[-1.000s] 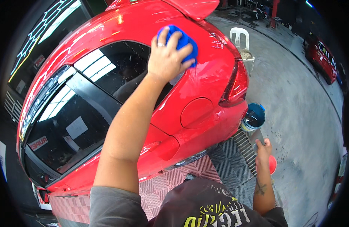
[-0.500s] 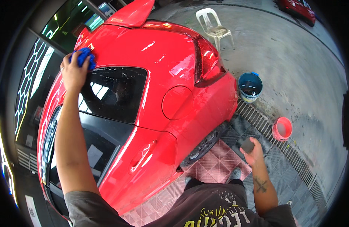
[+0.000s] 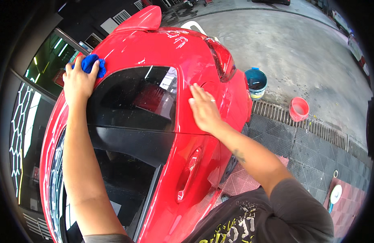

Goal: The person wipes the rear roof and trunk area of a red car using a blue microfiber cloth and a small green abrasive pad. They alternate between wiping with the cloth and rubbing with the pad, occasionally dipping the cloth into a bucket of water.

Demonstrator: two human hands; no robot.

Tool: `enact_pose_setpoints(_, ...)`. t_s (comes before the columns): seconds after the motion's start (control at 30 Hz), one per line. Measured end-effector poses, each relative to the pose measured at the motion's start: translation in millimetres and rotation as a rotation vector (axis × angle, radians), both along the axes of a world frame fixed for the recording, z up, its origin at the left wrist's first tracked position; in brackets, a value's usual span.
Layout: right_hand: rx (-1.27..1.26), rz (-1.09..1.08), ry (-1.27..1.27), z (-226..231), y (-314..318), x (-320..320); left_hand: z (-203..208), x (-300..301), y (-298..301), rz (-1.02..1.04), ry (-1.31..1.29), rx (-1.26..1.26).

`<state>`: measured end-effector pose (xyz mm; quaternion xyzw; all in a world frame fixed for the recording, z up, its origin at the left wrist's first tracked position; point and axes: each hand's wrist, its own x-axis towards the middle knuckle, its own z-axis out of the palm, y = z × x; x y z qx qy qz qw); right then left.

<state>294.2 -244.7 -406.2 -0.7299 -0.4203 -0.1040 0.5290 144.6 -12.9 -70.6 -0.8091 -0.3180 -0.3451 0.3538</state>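
Note:
A bunched blue cloth (image 3: 89, 65) is gripped in my left hand (image 3: 78, 83), pressed to the red car's roof edge above the side window (image 3: 130, 101). On the rear flank, beside that window's rear edge and next to the round fuel flap, rests my right hand (image 3: 205, 110). Its fingers are close together and nearly straight, pointing away from me. The palm side faces the red car (image 3: 154, 50). The dark grey block held there earlier does not show, so I cannot see what lies under the hand. The paintwork looks glossy with small wet-looking marks.
A blue bucket (image 3: 256, 83) holding dark liquid and a pink-red bucket (image 3: 299, 108) stand near the floor drain grate (image 3: 272, 110). A white plastic chair (image 3: 193, 26) shows behind the tail light. A white round-headed tool (image 3: 335, 194) lies on the floor tiles at right.
My right hand has risen from low beside the car onto its rear flank, and the grey block is out of sight. The view has shifted. My left hand keeps the blue cloth on the roof edge.

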Motion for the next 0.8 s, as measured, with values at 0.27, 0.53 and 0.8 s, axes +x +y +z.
enact_pose_setpoints(0.27,-0.218,-0.105,0.0,-9.9,24.5,-64.6,-1.8,-18.9,-1.4,0.005,-0.008,-0.073)
enact_pose_setpoints(0.53,-0.264,-0.145,0.274,14.5,55.9,-4.1,-0.1,-16.4,-1.5,0.048,-0.009,-0.107)
enact_pose_setpoints(0.8,-0.257,-0.178,0.402,21.5,59.7,33.0,4.4,-12.6,-6.8,0.049,-0.031,-0.112)
